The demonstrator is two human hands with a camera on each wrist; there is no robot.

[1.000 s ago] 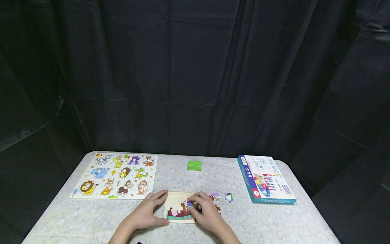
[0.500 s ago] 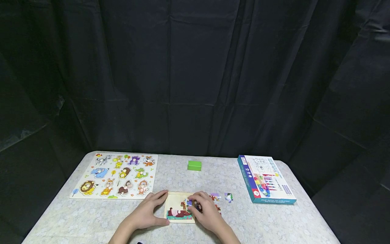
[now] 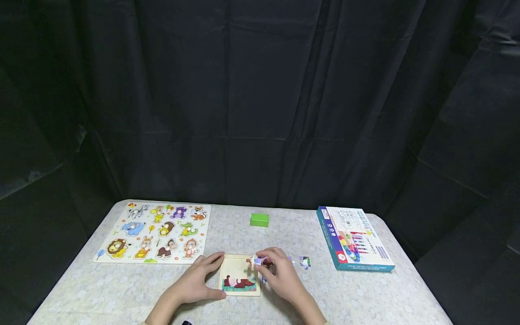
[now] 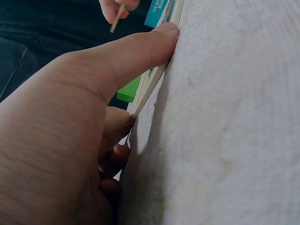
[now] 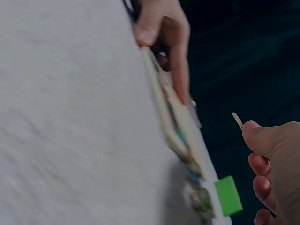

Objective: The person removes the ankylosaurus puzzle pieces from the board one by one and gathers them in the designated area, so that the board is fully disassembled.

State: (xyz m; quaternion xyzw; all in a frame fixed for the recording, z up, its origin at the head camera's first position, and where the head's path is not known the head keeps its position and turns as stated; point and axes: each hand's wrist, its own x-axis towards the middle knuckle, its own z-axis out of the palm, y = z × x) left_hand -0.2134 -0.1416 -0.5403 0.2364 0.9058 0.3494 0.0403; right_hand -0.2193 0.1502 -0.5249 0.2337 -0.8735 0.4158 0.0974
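Note:
A small wooden puzzle tray (image 3: 233, 267) lies on the table, with joined pieces showing a brown animal on green (image 3: 239, 283) along its near side. My left hand (image 3: 199, 280) grips the tray's left side, thumb at the near corner and index finger at the far corner. Between thumb and fingers, my right hand (image 3: 280, 275) pinches a jigsaw piece (image 3: 256, 261), seen edge-on in the right wrist view and held above the tray's right part. More loose pieces lie right of the tray, partly hidden by the right hand; one piece (image 3: 305, 262) shows fully.
An animal peg puzzle board (image 3: 152, 232) lies at the left. Behind the tray stands a green block (image 3: 259, 220). At the right lies a flat illustrated box (image 3: 355, 239). A black curtain (image 3: 260, 113) hangs behind the table.
My right hand has lifted the jigsaw piece up off the tray and moved slightly away from me. The left hand and the tray have stayed put.

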